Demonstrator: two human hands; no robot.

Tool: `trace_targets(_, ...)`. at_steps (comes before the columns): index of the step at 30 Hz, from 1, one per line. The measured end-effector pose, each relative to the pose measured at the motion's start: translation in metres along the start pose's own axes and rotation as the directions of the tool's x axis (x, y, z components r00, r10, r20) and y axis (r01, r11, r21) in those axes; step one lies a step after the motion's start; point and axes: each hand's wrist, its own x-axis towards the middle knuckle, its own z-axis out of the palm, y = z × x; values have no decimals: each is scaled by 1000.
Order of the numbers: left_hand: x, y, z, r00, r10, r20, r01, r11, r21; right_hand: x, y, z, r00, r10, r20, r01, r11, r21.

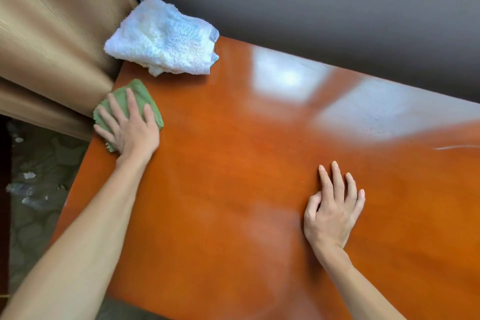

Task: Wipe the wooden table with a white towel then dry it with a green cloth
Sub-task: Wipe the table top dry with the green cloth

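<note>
On one wooden table (233, 163), two hands, left hand (130, 127) pressing one green cloth (137, 96); one white towel (161, 39)

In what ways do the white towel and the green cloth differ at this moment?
The white towel is larger and lies bunched and untouched at the table's far corner; the green cloth is smaller and lies flat near the left edge. The left hand presses on the green cloth with straight fingers, while no hand touches the white towel. Both rest on the table.
</note>
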Motion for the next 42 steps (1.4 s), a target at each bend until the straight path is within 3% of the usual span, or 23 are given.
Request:
trace_targets(4, -55, 56, 22, 953, 302, 38, -304, 950, 67, 0, -2, -2, 1000, -2, 17, 2, 1000, -17)
trace_targets(8, -132, 97, 47, 819, 569, 81, -574, 816, 73, 1, -5, -5, 1000, 15, 24, -14, 1000, -14)
trace_targets(12, -190, 75, 57, 639, 738, 215, -765, 640, 77, 1, -7, -7, 999, 40, 14, -40, 999, 5)
trace_targets(14, -193, 44, 54, 628, 743, 231, -774, 627, 86, 7, -15, -10, 997, 69, 14, -70, 996, 51)
trace_targets(18, -148, -25, 33, 792, 592, 149, -609, 786, 107, 48, -70, -16, 998, 56, 16, -58, 949, 310)
trace_targets(20, -113, -54, 18, 874, 467, 132, -481, 870, 106, 79, -122, -19, 985, 99, 140, -161, 814, 557)
trace_targets(23, -73, -83, 0, 918, 372, 140, -385, 919, 84, 130, -209, -19, 914, 105, 393, -375, 591, 715)
trace_targets(27, -51, -101, -8, 933, 348, 94, -356, 931, 81, 189, -298, -2, 753, 85, 653, -637, 344, 690)
trace_targets(31, -39, -105, -13, 963, 266, 51, -267, 964, 11, 209, -344, 4, 672, 252, 696, -724, 417, 549)
trace_targets(33, -34, -103, -15, 973, 231, -18, -232, 968, -97, 213, -355, 8, 656, 292, 696, -748, 372, 549)
trace_targets(35, -28, -100, -22, 990, 84, -114, -115, 947, -300, 215, -359, 11, 636, 242, 733, -771, 244, 588)
trace_targets(38, -14, -97, -39, 976, -212, 56, 203, 780, -592, 214, -356, 10, 594, 103, 798, -804, 106, 585)
trace_targets(42, -1, -107, -52, 955, -285, 82, 250, 621, -743, 204, -353, 8, 526, -17, 850, -848, -79, 524)
